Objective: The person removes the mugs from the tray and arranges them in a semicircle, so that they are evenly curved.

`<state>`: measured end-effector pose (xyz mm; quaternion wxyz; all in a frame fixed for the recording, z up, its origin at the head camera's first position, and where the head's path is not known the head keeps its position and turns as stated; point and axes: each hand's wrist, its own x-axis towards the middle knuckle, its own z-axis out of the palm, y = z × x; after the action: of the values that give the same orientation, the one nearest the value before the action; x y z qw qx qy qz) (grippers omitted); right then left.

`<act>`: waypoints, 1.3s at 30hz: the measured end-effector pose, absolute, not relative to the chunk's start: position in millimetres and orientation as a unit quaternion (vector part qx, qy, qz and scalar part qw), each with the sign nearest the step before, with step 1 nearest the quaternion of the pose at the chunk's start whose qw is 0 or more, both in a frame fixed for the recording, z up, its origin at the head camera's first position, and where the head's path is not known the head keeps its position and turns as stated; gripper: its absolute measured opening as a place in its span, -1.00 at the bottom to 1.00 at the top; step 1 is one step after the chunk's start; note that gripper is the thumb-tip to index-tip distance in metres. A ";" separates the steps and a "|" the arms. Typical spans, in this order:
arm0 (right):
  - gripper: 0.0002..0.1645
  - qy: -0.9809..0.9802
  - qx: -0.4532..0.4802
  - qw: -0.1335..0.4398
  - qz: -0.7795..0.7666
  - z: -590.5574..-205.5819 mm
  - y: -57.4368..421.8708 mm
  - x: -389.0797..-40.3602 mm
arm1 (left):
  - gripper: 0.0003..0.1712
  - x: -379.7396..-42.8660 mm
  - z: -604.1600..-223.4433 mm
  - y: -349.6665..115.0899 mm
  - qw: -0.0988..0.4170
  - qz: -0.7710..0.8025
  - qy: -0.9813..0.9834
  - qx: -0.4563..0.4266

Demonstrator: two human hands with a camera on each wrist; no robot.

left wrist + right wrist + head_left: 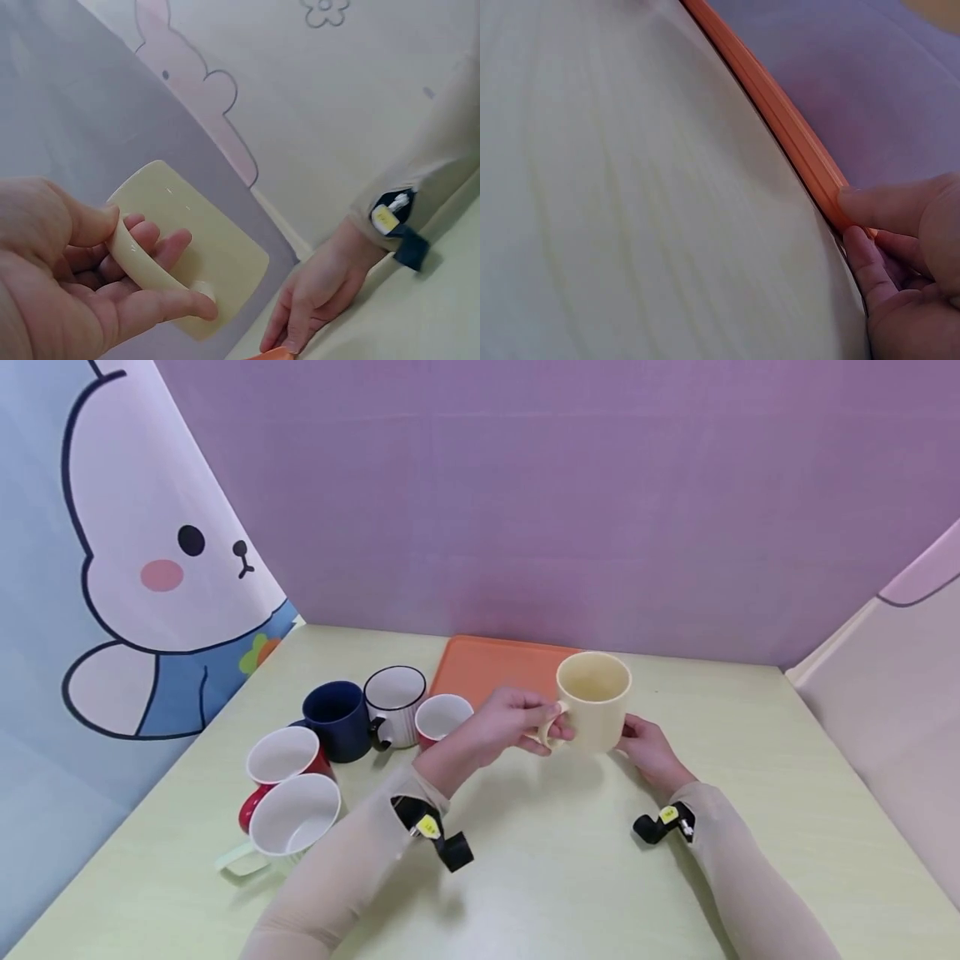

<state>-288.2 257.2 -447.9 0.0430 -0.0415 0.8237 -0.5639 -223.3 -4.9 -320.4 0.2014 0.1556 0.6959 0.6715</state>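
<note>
A pale yellow mug [600, 718] is held up by its handle in my left hand [498, 727]; in the left wrist view the thumb and fingers wrap that handle [146, 262]. Behind and below the mug lies an orange tray [495, 668], partly covered by it in the head view. My right hand [651, 753] pinches the tray's edge near a corner, thumb on one side and fingers on the other. The right wrist view shows this grip on the tray's rim [802, 154] close up.
To the left stand several mugs: a navy mug [341, 727], a white one with a black rim [397, 702], a small red one with white inside [442, 718], a larger red mug [288, 756] and a pale green one [296, 818]. A purple backdrop [562, 510] rises behind the table.
</note>
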 end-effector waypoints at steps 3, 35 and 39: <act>-0.44 0.825 -0.035 0.047 -0.561 -448.6 257.4 -288.4 | -0.73 -207.9 -322.9 -14.1 0.208 0.679 0.684 0.167; -0.33 0.788 -0.055 0.059 -0.610 -449.3 256.8 -286.9 | -0.62 -110.0 -355.4 -146.2 0.273 0.679 0.651 0.202; -0.33 0.786 -0.056 0.060 -0.613 -449.9 257.9 -286.9 | -0.63 -102.5 -362.1 -161.6 0.266 0.686 0.646 0.201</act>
<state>-286.9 257.9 -449.9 0.0603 -0.0558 0.7855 -0.6134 -102.5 -161.6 -362.1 0.2658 0.2012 0.6464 0.6863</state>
